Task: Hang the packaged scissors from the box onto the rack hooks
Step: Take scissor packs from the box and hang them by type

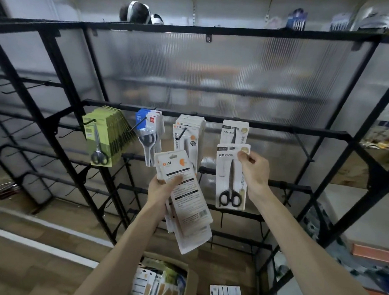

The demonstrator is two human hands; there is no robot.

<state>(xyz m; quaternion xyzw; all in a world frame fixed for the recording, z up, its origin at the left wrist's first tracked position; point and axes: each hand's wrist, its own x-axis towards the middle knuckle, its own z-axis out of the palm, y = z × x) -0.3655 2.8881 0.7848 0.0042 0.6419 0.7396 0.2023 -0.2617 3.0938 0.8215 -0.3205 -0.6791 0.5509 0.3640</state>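
My right hand (pixel 253 169) pinches the top right corner of a white scissors pack (pixel 229 177) with black handles, held upright just below another white pack (pixel 233 131) that hangs on a rack hook. My left hand (pixel 163 188) grips a stack of white packs (pixel 185 197), backs facing me. On the black rack (pixel 212 119) hang green packs (pixel 103 135), blue-and-white packs (pixel 149 132) and white packs with orange dots (pixel 188 134). The cardboard box (pixel 191 277) with more packs sits at the bottom centre.
Bare hooks (pixel 303 149) stick out right of the hung packs and on lower rails (pixel 233 215). A ribbed translucent panel (pixel 214 66) backs the rack. A person's head shows behind the top bar. A loose pack (pixel 226 294) lies right of the box.
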